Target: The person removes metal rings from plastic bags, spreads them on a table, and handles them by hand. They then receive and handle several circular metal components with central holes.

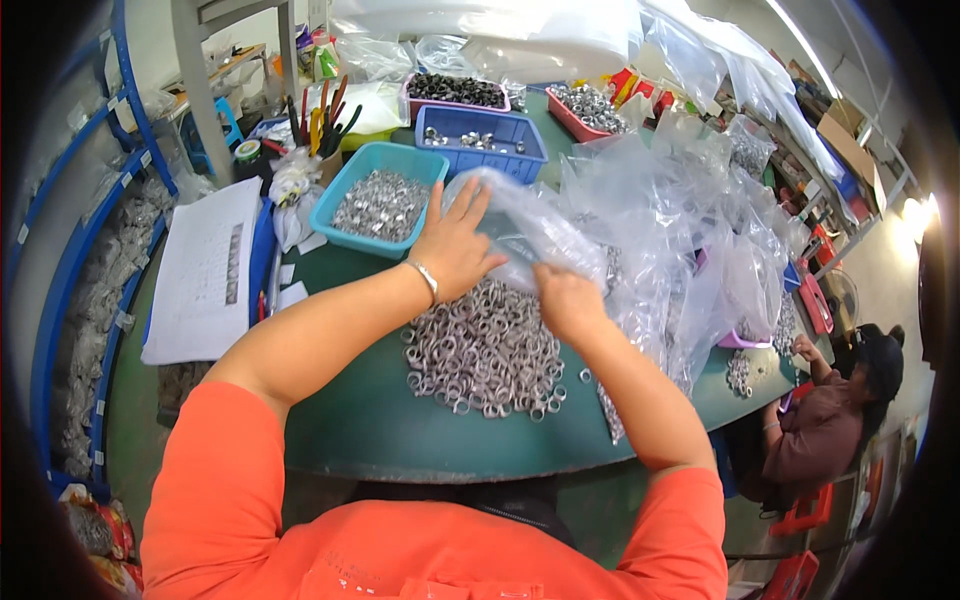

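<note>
A heap of small silver metal rings (487, 347) lies on the green table (370, 420) right in front of me. Above the heap I hold a clear plastic bag (530, 225) with both hands. My left hand (452, 243), with a bracelet at the wrist, lies flat with spread fingers against the bag's left side. My right hand (565, 300) is closed on the bag's lower edge, just above the rings.
A teal bin of rings (380, 200), a blue bin (483, 140) and two pink bins (455, 95) stand behind. Piled clear bags (690, 230) fill the right. Papers (205, 270) lie left by blue shelving (70, 250). Another person (830, 420) sits at right.
</note>
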`<state>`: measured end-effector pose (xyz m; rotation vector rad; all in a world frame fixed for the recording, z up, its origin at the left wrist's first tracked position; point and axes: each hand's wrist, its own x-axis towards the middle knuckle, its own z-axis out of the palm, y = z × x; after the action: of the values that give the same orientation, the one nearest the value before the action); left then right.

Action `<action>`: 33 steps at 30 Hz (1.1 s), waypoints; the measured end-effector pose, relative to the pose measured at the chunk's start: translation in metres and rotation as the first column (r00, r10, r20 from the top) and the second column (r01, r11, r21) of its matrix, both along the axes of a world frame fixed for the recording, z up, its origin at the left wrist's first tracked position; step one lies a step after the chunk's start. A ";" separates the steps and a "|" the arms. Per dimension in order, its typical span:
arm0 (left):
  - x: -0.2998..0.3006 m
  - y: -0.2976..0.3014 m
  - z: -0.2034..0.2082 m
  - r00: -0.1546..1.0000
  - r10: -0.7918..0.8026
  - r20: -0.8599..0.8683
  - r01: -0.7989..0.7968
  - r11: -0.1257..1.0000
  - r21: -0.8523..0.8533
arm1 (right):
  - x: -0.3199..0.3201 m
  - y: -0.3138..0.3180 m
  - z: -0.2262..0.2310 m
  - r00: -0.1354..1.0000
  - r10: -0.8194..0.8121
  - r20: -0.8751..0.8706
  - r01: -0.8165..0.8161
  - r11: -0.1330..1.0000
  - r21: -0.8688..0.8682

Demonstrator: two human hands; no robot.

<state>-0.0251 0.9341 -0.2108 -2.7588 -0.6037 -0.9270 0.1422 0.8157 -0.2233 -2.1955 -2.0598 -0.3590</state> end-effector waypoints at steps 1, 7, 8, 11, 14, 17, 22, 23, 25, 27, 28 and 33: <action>0.001 0.007 -0.008 0.996 0.026 -0.086 -0.026 1.000 -0.010 | 0.001 0.011 -0.008 1.000 0.002 -0.031 -0.004 0.997 -0.076; 0.024 0.041 -0.033 0.982 0.040 -0.184 -0.033 0.999 0.040 | 0.040 0.076 0.000 0.834 -0.026 -0.551 -0.144 0.954 -0.263; 0.024 0.043 -0.030 0.977 0.051 -0.206 -0.048 0.999 0.019 | 0.039 0.088 0.013 0.683 -0.088 -0.725 -0.140 0.958 -0.249; 0.041 0.050 -0.029 0.839 -0.019 -0.544 0.047 0.998 0.038 | 0.091 0.122 -0.010 0.849 -0.236 -0.473 0.260 0.965 -0.014; 0.052 0.051 -0.024 0.804 0.045 -0.593 -0.025 0.999 0.041 | 0.090 0.126 -0.014 0.927 -0.280 -0.249 0.310 0.947 0.090; 0.054 0.063 -0.032 0.850 0.057 -0.524 -0.098 0.994 -0.051 | 0.076 0.117 -0.015 0.962 0.097 -0.254 -0.026 0.962 0.271; 0.033 0.053 -0.051 0.986 -0.163 -0.026 0.157 0.975 -0.156 | 0.018 0.038 -0.017 0.711 0.670 -0.213 -0.612 0.739 0.280; 0.026 0.048 -0.049 0.967 -0.246 0.062 0.251 0.965 -0.079 | 0.015 0.029 -0.020 0.714 0.669 -0.206 -0.613 0.740 0.277; 0.019 0.039 -0.055 0.959 -0.267 0.092 0.277 0.954 -0.116 | 0.014 0.024 -0.026 0.785 0.581 -0.216 -0.505 0.801 0.320; 0.017 0.031 -0.054 0.945 -0.307 0.111 0.323 0.931 -0.172 | 0.025 0.027 -0.028 0.822 0.547 -0.155 -0.478 0.812 0.335; 0.016 0.028 -0.054 0.946 -0.302 0.122 0.319 0.935 -0.156 | 0.027 0.030 -0.024 0.846 0.520 -0.113 -0.455 0.817 0.354; 0.017 0.017 -0.057 0.905 -0.345 0.248 0.396 0.897 -0.197 | 0.024 0.010 -0.017 0.810 0.573 -0.126 -0.536 0.810 0.239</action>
<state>-0.0085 0.9512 -0.2676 -3.0893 -0.2232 -1.3159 0.1666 0.8259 -0.2399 -1.3591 -2.3134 -0.2527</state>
